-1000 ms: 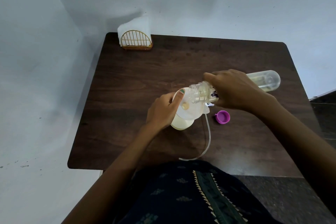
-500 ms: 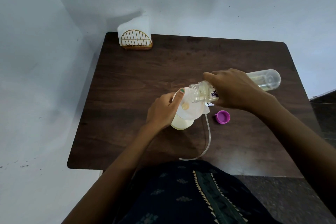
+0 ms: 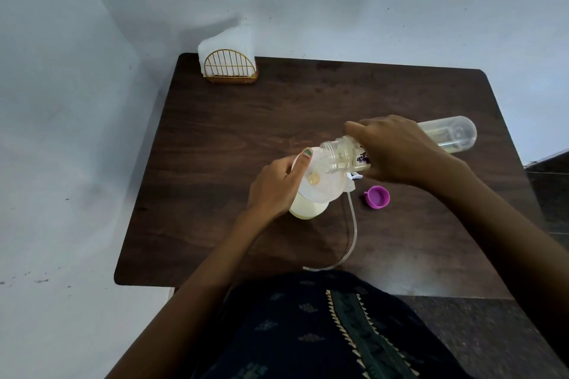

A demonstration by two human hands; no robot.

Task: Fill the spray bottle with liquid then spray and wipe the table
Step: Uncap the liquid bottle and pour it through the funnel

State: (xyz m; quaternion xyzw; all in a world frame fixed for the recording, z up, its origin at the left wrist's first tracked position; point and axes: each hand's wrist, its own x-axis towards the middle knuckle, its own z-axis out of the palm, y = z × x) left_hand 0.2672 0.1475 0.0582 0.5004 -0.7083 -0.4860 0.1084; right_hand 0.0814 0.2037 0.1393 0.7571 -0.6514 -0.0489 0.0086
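You are pouring: your right hand (image 3: 397, 152) is wrapped round the clear bottle (image 3: 341, 155), tipped nearly flat with its open mouth over the funnel (image 3: 320, 186). Your left hand (image 3: 275, 184) is gripping the funnel's rim, thumb laid across its top edge, holding it on the spray bottle (image 3: 308, 209), which is standing near the middle of the surface (image 3: 246, 120). Little liquid seems to be left in the clear bottle, so raise its base slowly and keep the mouth just above the funnel's centre. Keep pressing the funnel down so it is not tilting on the neck. Watch the level rising in the pale spray bottle and stop before it overflows. The purple cap (image 3: 378, 197) and the dip tube (image 3: 351, 234) are lying just beside; keep drips off them.
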